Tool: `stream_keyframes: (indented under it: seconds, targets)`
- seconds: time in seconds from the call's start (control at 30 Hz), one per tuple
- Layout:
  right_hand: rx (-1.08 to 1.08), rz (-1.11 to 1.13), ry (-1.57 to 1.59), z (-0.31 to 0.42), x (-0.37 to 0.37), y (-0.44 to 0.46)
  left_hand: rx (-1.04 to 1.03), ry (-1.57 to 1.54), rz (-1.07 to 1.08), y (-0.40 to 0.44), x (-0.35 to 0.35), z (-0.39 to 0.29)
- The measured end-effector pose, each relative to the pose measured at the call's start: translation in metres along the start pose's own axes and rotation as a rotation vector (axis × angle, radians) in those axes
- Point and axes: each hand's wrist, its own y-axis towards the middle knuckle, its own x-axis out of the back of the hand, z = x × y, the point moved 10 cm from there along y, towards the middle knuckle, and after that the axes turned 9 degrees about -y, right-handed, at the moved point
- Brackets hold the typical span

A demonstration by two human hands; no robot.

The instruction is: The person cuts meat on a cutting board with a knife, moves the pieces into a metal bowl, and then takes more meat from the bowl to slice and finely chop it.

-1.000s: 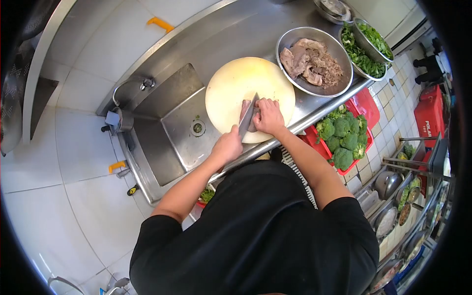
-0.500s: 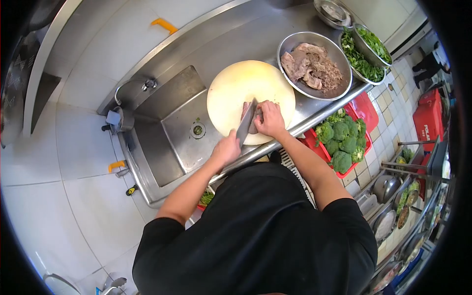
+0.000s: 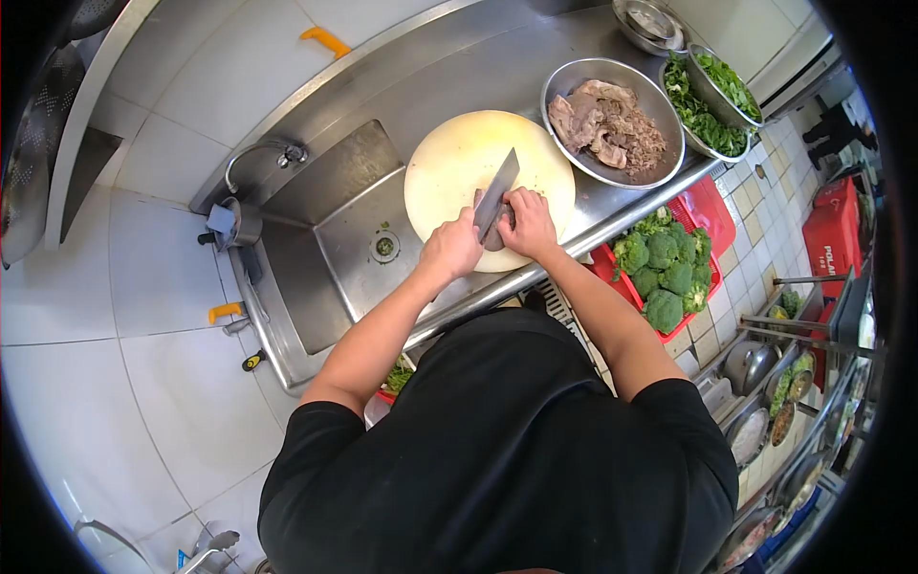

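On the round cutting board [image 3: 445, 172], my left hand [image 3: 453, 249] is closed around the handle of a cleaver [image 3: 498, 191]. Its blade points away from me, slanting to the right. My right hand [image 3: 528, 224] presses with curled fingers on a small piece of brownish meat [image 3: 493, 239], close against the blade's right side. The fingers partly hide this meat. To the board's right, a steel bowl [image 3: 672, 172] holds larger pieces and shreds of cooked-looking meat [image 3: 604, 124].
Left of the board lies a steel sink [image 3: 330, 287] with a faucet [image 3: 258, 148]. Bowls of leafy greens [image 3: 703, 110] stand at the counter's right end. Below the counter edge sits a red basket [image 3: 681, 328] of broccoli [image 3: 669, 263]. Shelves with pans [image 3: 751, 364] are at lower right.
My left hand and the cleaver have moved forward, away from me, so the blade's tip reaches farther over the board. My right hand has shifted only slightly.
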Motion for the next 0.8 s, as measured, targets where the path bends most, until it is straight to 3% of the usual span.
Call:
stream_keyframes:
  seconds: [0.27, 0.57, 0.8]
  targets:
    - [-0.014, 0.043, -0.013, 0.002, 0.001, 0.001, 0.038, 0.079, 0.138, -0.048, 0.007, 0.016]
    - [-0.014, 0.018, 0.027, -0.003, -0.001, 0.003, 0.019, 0.007, 0.153, 0.020, -0.011, -0.010]
    - [-0.016, 0.011, 0.032, -0.005, 0.001, 0.000, 0.106, 0.079, 0.273, -0.028, -0.004, 0.014]
